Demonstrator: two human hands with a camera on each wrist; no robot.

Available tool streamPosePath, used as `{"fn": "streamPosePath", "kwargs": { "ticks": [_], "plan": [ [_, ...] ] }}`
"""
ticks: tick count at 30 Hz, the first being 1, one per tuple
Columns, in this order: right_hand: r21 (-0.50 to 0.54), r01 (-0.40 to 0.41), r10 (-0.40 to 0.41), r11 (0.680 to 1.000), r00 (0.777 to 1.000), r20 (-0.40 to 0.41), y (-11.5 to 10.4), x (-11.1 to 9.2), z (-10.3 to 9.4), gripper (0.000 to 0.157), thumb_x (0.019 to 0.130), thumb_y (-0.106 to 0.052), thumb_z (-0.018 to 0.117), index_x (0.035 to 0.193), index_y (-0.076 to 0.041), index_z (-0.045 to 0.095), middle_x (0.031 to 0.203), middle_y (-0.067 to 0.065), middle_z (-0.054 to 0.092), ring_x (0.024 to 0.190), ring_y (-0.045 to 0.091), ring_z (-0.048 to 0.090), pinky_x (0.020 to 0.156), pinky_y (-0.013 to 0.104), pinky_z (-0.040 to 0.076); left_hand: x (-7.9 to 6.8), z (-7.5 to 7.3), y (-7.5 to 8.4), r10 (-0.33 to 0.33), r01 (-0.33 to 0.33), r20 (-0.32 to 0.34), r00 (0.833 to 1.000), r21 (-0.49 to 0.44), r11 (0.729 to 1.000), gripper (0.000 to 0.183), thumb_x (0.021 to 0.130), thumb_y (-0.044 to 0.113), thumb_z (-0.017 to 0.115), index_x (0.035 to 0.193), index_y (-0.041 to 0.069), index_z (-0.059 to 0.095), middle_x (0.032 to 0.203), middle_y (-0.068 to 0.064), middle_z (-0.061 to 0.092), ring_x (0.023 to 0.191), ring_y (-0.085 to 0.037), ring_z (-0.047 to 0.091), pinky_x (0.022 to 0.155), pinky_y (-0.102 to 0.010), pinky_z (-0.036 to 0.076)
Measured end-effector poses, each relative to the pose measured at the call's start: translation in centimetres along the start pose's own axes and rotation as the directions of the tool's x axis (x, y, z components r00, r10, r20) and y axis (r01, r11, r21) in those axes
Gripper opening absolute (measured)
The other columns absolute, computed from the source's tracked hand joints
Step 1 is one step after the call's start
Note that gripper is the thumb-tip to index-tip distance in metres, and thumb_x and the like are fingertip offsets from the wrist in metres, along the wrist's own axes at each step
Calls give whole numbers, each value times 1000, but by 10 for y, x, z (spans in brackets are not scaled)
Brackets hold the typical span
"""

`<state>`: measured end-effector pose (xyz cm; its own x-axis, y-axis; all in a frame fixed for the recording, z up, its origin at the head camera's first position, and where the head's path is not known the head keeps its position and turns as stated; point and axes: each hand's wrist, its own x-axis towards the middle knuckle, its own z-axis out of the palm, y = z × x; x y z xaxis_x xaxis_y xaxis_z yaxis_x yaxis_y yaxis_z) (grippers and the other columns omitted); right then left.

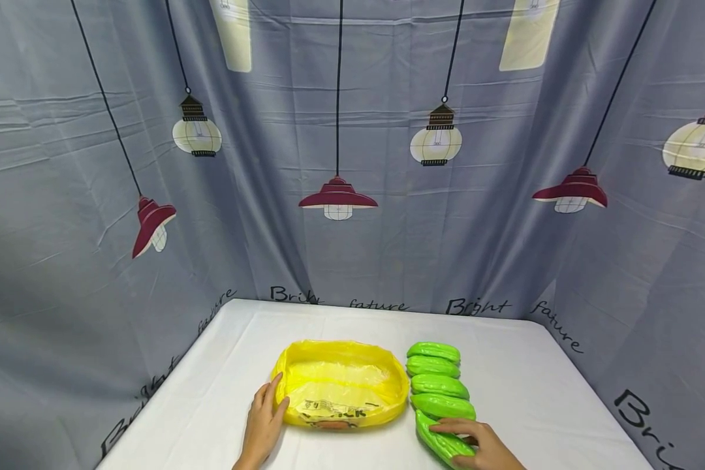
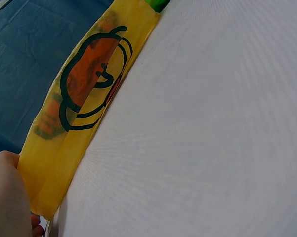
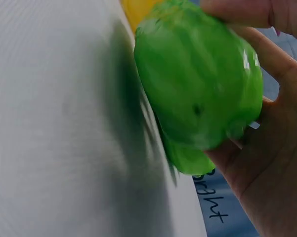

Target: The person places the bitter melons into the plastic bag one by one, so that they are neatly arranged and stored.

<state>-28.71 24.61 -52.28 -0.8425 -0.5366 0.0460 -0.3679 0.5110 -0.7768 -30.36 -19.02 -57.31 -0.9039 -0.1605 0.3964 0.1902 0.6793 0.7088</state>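
A yellow plastic bag (image 1: 296, 346) stands on the table with its mouth spread wide into an oval. My left hand (image 1: 263, 418) holds its left side, thumb and fingers at the rim. An orange cartoon print shows on the bag's wall in the left wrist view. To the right of the bag, glossy light-green gourds (image 1: 440, 385) lie in a column. The nearest gourd (image 3: 197, 79) lies tilted at the front of the column. My right hand (image 1: 476, 444) grips it from above, with thumb and fingers on opposite sides.
A white cloth (image 1: 540, 391) covers the table. Grey curtains (image 1: 388, 254) printed with lamps and lettering enclose the back and both sides. The gourds lie close along the bag's right edge.
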Motion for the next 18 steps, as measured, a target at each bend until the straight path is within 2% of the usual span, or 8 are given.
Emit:
{"fn": "streamPosePath", "kwargs": {
  "ticks": [5,11,14,18],
  "plan": [
    [61,-32,35,998,999,-41,-9,0,0,48,78,-30,72,124,-25,59,126,13,53,112,39,49,77,54,50,0,0,0,1,-1,-7,1000,7,1000,50,96,28,50,142,19,35,128,-25,41,111,-47,44,82,-66,38],
    [82,15,2,997,980,-200,-23,2,2,53,77,-29,75,126,-22,57,127,14,50,106,36,50,74,47,53,-2,0,1,-10,10,8,1000,2,1000,50,96,28,49,143,17,34,127,-26,41,111,-47,44,84,-67,36],
    [65,95,-72,993,953,-294,-34,8,0,54,75,-26,77,125,-22,58,126,9,51,105,29,52,74,40,54,-2,0,2,-13,12,10,1000,7,1000,51,96,29,49,143,17,33,128,-26,41,111,-47,44,84,-67,36],
    [9,215,-192,977,893,-408,-58,17,-3,55,73,-19,79,124,-17,59,123,6,53,102,20,55,73,32,54,-1,-1,1,-4,4,6,1000,15,1000,51,96,29,48,143,18,33,128,-26,41,111,-47,43,83,-67,36]
  ]
}}
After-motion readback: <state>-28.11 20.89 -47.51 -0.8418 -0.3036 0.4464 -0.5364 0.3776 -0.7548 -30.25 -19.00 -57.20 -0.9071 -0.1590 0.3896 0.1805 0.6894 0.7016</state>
